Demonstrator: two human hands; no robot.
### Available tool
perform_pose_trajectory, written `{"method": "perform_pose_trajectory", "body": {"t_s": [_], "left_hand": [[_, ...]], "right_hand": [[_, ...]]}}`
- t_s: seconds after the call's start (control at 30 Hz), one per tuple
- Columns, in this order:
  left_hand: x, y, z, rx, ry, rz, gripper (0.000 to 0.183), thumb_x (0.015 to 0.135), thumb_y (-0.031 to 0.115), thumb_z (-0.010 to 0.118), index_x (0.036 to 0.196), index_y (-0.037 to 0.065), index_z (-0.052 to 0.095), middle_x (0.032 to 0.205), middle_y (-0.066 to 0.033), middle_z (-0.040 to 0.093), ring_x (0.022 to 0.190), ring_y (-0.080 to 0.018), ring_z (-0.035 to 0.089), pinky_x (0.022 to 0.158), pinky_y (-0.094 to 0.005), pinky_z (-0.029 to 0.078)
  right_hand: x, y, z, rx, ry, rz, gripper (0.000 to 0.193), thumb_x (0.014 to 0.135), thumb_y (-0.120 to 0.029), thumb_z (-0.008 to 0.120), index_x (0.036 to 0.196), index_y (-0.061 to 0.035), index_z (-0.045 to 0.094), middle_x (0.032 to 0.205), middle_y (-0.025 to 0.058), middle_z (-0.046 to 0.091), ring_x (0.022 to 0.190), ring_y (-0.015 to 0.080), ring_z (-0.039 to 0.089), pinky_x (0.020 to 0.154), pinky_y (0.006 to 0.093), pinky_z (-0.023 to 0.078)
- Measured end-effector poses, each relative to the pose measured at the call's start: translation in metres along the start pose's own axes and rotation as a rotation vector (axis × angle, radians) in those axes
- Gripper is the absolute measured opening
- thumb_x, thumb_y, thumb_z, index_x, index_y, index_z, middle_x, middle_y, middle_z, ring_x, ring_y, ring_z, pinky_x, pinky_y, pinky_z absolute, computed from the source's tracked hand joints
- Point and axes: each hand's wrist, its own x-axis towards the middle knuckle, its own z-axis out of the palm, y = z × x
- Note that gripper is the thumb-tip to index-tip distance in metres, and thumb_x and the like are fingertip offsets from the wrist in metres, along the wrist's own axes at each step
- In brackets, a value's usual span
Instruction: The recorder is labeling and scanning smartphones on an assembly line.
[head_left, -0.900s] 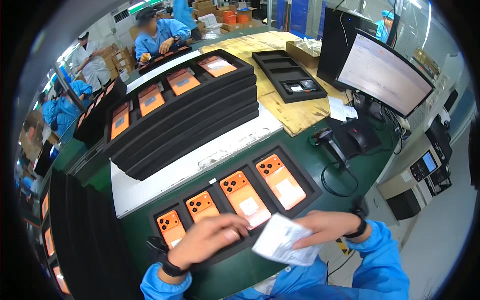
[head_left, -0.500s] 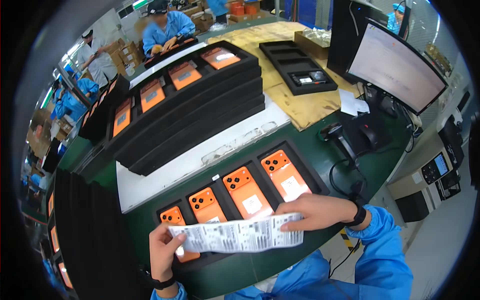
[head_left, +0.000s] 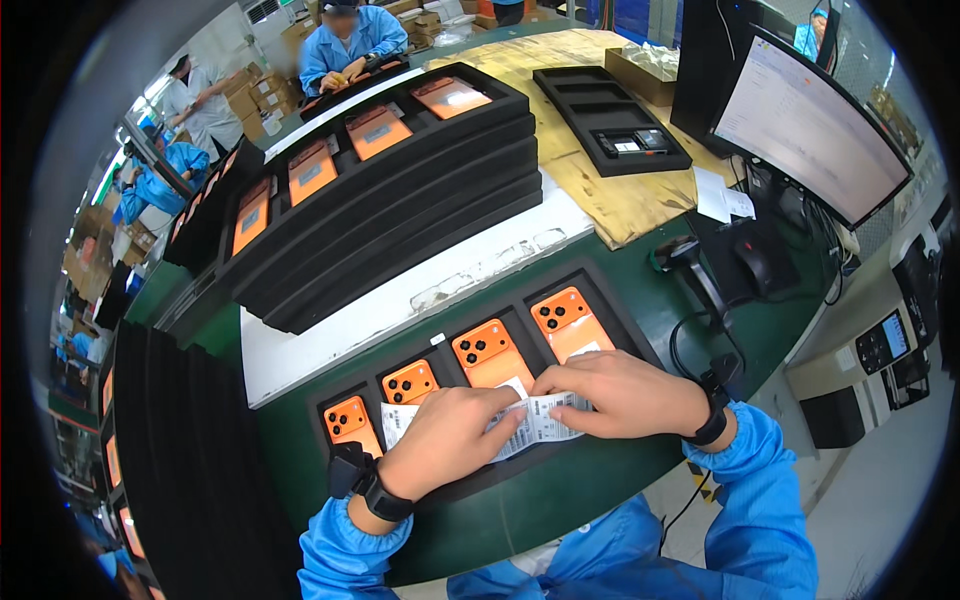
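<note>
A strip of white printed labels (head_left: 545,428) stretches between my two hands, over a black foam tray (head_left: 628,325). My left hand (head_left: 445,440) is closed on the strip near its middle, and one end sticks out to the left. Close beside it, my right hand (head_left: 625,397) pinches the strip with thumb and fingers. A small white piece stands up between the fingertips; whether it is a peeled label I cannot tell. Under the strip, several orange phones (head_left: 487,350) lie back up in the tray's slots, their lower parts partly covered by my hands and the labels.
Stacked black trays (head_left: 400,215) with orange phones stand beyond, with another stack (head_left: 185,440) at the left. To the right are a barcode scanner (head_left: 695,275), a mouse (head_left: 755,262), a monitor (head_left: 815,130) and a label printer (head_left: 865,360). A co-worker (head_left: 350,45) handles items at the back.
My left hand has moved right, from the strip's left end to its middle, close to my right hand. The strip is now bunched and bent instead of stretched out.
</note>
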Motion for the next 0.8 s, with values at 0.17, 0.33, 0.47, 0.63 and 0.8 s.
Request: {"method": "perform_pose_trajectory", "body": {"t_s": [0.17, 0.33, 0.47, 0.63, 0.8], "left_hand": [[0.005, 0.009, -0.002, 0.006, -0.022, -0.054, 0.024, 0.104, 0.027, 0.068, 0.11, 0.005, 0.077, 0.068, -0.0206, 0.066, 0.064, -0.04, 0.068, 0.06, -0.0476, 0.05], [0.007, 0.009, -0.002, 0.002, -0.005, -0.039, 0.025, 0.104, 0.027, 0.068, 0.108, 0.005, 0.078, 0.065, -0.0206, 0.063, 0.062, -0.0402, 0.067, 0.059, -0.0477, 0.049], [0.007, 0.008, -0.002, 0.001, 0.011, -0.032, 0.024, 0.104, 0.027, 0.069, 0.108, 0.005, 0.078, 0.064, -0.0211, 0.063, 0.06, -0.0406, 0.066, 0.058, -0.048, 0.049], [0.006, 0.011, 0.001, 0.05, 0.039, -0.026, 0.021, 0.103, 0.026, 0.069, 0.102, 0.006, 0.077, 0.064, -0.0204, 0.063, 0.061, -0.04, 0.067, 0.059, -0.0489, 0.05], [0.008, 0.014, 0.007, 0.169, 0.15, 0.052, 0.019, 0.103, 0.024, 0.07, 0.098, 0.006, 0.075, 0.067, -0.0189, 0.066, 0.066, -0.0388, 0.069, 0.061, -0.0491, 0.052]], "right_hand": [[0.007, 0.003, 0.001, -0.083, 0.121, -0.071, 0.02, 0.102, -0.022, 0.066, 0.108, -0.0043, 0.072, 0.092, 0.0161, 0.076, 0.092, 0.0386, 0.075, 0.084, 0.0484, 0.057], [0.011, 0.009, 0.007, -0.096, 0.154, -0.088, 0.019, 0.101, -0.021, 0.067, 0.102, -0.0039, 0.073, 0.085, 0.0158, 0.075, 0.083, 0.0371, 0.075, 0.078, 0.0477, 0.058], [0.015, 0.01, 0.01, -0.116, 0.167, -0.096, 0.018, 0.101, -0.021, 0.067, 0.099, -0.0042, 0.073, 0.081, 0.016, 0.074, 0.078, 0.0362, 0.074, 0.073, 0.0469, 0.057], [0.015, 0.005, 0.011, -0.095, 0.137, -0.005, 0.017, 0.1, -0.019, 0.068, 0.098, -0.0026, 0.072, 0.082, 0.0163, 0.073, 0.078, 0.0367, 0.073, 0.072, 0.0449, 0.056], [0.012, 0.015, 0.008, -0.06, 0.123, 0.192, 0.019, 0.101, -0.019, 0.07, 0.101, -0.0004, 0.072, 0.085, 0.0172, 0.074, 0.077, 0.0341, 0.073, 0.073, 0.0401, 0.056]]}}
